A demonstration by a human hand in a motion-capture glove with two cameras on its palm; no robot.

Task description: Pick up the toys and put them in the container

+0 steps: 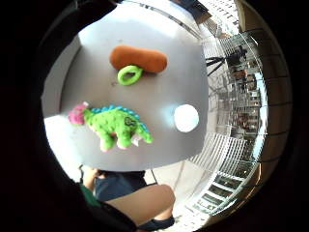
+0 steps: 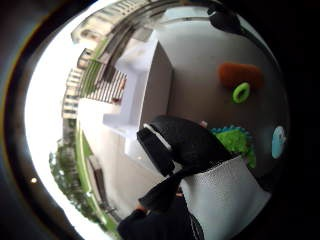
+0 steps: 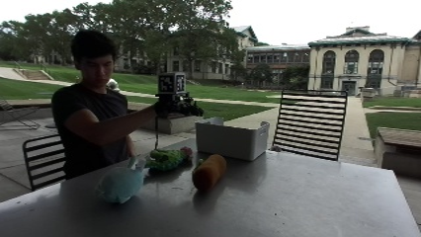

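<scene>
1. Three toys lie on the table (image 3: 315,197) near the white container (image 3: 231,139): green dinosaur (image 3: 166,159), orange carrot (image 3: 209,172), pale blue plush (image 3: 120,184).
2. My gloved right hand (image 3: 178,105) hovers above the dinosaur, beside the container, fingers relaxed, holding nothing.

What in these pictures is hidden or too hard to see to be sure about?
- Inside of the white container: the outside view shows only its walls, so its contents are hidden.
- Green dinosaur toy: partly covered by the gloved hand in the thumb side view.
- Light blue toy: too dim in the outside view to tell what it is.
- Orange toy's green ring: not visible in the outside view.
</scene>
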